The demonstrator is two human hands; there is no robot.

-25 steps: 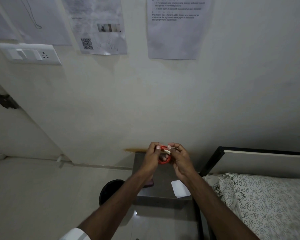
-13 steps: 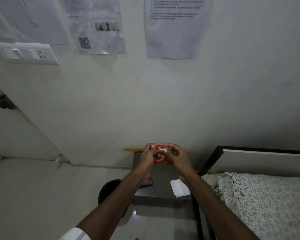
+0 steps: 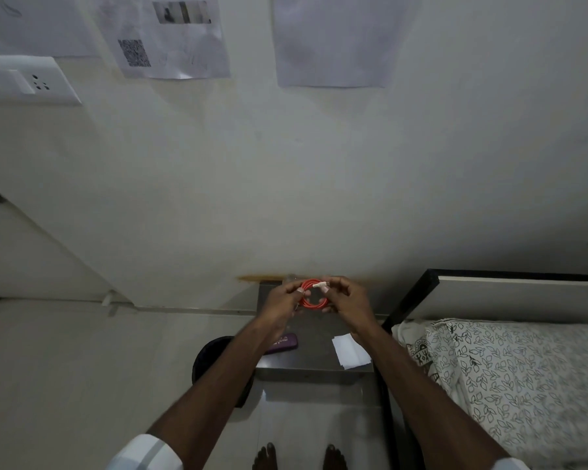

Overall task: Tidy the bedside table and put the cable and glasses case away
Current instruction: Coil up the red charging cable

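Note:
A red cable (image 3: 312,303) is wound into a small coil, with a white plug end lying across its top. My left hand (image 3: 281,305) pinches the coil's left side and my right hand (image 3: 348,300) holds its right side and the plug. Both hands hover above the far part of the dark bedside table (image 3: 314,351). A purple glasses case (image 3: 286,342) lies on the table's front left, partly hidden by my left forearm. A white sheet of paper (image 3: 350,351) rests on the table's front right corner.
A black round bin (image 3: 214,361) stands on the floor left of the table. A bed with a patterned sheet (image 3: 523,385) and a dark-framed headboard (image 3: 489,293) is on the right. The wall is close behind the table. My bare feet (image 3: 299,457) stand at the bottom.
The coil has opened out into a wider ring held between the two hands, and the hands have shifted slightly. The view has tilted downward a little.

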